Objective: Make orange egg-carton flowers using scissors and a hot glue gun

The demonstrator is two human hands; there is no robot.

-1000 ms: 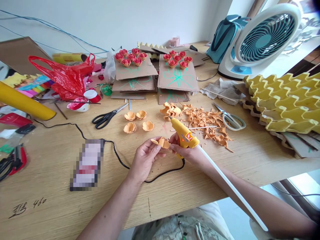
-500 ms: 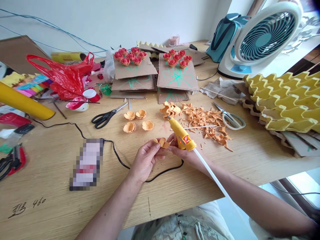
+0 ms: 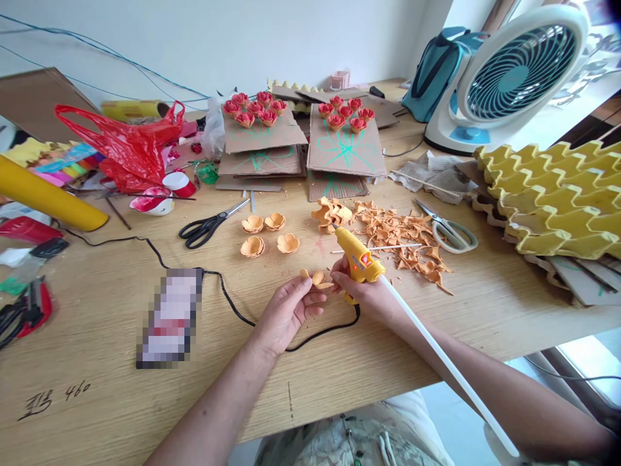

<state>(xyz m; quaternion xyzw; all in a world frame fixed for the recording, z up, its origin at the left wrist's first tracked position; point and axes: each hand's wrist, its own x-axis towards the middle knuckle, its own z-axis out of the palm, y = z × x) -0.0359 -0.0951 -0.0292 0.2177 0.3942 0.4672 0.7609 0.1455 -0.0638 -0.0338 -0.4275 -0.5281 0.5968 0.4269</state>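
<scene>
My left hand (image 3: 291,307) pinches a small orange flower (image 3: 317,278), cut from egg-carton-like material, between thumb and fingers. Just right of it, my right hand (image 3: 361,285) is wrapped around a yellow hot glue gun (image 3: 359,254), its nozzle pointing up and away to the left. A long white glue stick (image 3: 446,362) sticks out of the gun's back over my right forearm. The right fingertips are close to the flower's edge; whether they touch it I cannot tell. Several finished orange flower cups (image 3: 253,246) sit beyond my left hand.
Orange scraps (image 3: 398,233) lie past the gun, beside light-handled scissors (image 3: 453,234). Black scissors (image 3: 206,228) are at left, above a blurred-out phone-shaped object (image 3: 169,317). A black cord (image 3: 228,301) runs across the table. Cardboard with red flowers (image 3: 347,149), yellow egg trays (image 3: 563,200) and a fan (image 3: 519,77) stand farther off.
My right hand has drawn slightly right, away from the flower, with the glue gun still in it. The flower in my left hand has tilted, showing more of its petals.
</scene>
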